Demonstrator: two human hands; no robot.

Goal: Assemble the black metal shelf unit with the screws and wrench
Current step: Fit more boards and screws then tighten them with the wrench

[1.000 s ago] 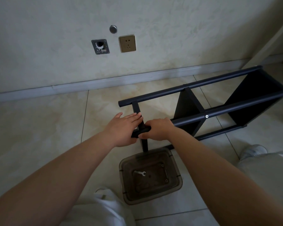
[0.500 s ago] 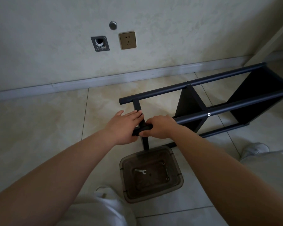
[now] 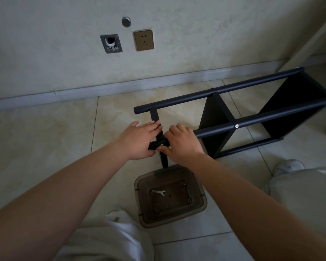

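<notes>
Bare floor (image 3: 45, 140) lay open left of the shelf (image 3: 233, 117), clear to the wall (image 3: 196, 34). Both hands crowded the near crossbar, leaving little gap between them. A bin (image 3: 169, 196) sat just below, and knees hemmed in either side of it.

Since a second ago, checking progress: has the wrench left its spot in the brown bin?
No. The wrench lies on the same spot of the brown bin floor, untouched.

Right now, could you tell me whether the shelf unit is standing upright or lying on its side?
On its side: the shelf unit has its long tubes running along the floor.
</notes>
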